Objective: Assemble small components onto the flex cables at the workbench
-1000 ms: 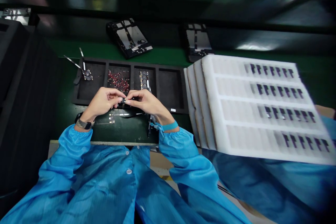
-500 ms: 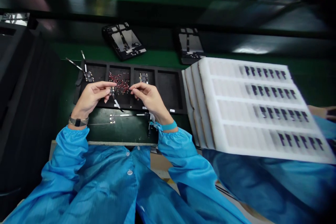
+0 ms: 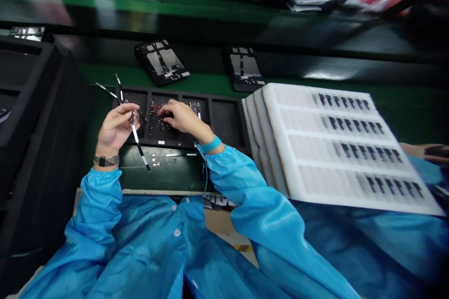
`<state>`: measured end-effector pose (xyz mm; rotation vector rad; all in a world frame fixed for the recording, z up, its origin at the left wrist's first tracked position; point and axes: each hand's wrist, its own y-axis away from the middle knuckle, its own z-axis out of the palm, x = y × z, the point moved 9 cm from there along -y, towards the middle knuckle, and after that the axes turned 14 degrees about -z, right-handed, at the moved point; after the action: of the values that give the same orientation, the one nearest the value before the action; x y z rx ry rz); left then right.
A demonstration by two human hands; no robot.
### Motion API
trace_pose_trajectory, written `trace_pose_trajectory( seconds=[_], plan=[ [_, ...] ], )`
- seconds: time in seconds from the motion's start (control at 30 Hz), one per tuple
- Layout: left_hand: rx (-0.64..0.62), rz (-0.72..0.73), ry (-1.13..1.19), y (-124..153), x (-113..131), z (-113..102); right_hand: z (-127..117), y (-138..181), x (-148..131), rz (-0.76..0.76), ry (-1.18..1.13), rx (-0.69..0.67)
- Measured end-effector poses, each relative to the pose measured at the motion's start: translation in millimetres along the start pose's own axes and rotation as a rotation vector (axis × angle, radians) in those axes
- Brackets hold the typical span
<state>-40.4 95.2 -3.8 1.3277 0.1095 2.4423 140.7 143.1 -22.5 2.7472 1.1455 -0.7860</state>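
My left hand [image 3: 115,127] is raised over the left end of a black compartment tray [image 3: 224,124] and pinches the top of a thin flex cable [image 3: 139,147], which hangs down and to the right. My right hand [image 3: 178,117] reaches into the tray's second compartment, fingers curled down onto a heap of small red parts [image 3: 156,114]. What the fingertips hold, if anything, is hidden. A small circuit piece [image 3: 194,106] lies in the third compartment. Another flex cable part [image 3: 117,93] rests at the tray's left corner.
A stack of white foam trays [image 3: 336,145] with rows of small dark parts fills the right side. Two dark device frames [image 3: 161,61] [image 3: 245,67] lie on the green belt behind. Black bins [image 3: 31,117] stand at the left. Another person's hand [image 3: 426,152] shows at the far right.
The hands, joined on a small part a second ago, have separated. My left hand lifted the flex cable away to the left; my right hand moved forward into the red-parts compartment.
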Motion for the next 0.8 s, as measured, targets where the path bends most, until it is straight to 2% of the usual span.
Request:
trace_pose_trajectory(
  seconds=[0.17,0.27,0.47,0.63,0.8],
  plan=[
    [-0.008,0.006,0.01,-2,-1,-3,14,-21,1,-0.028,0.073,-0.186],
    [-0.026,0.005,0.029,-2,-2,-3,17,-23,2,-0.027,0.07,-0.221],
    [-0.036,-0.007,0.054,-2,-4,-2,7,-19,5,-0.052,-0.016,-0.025],
    [-0.028,-0.016,0.054,-3,-6,-2,8,-12,7,-0.053,-0.06,0.016],
    [-0.028,-0.016,0.049,-3,-5,-2,-8,-6,-4,-0.107,-0.171,0.138]
  ],
)
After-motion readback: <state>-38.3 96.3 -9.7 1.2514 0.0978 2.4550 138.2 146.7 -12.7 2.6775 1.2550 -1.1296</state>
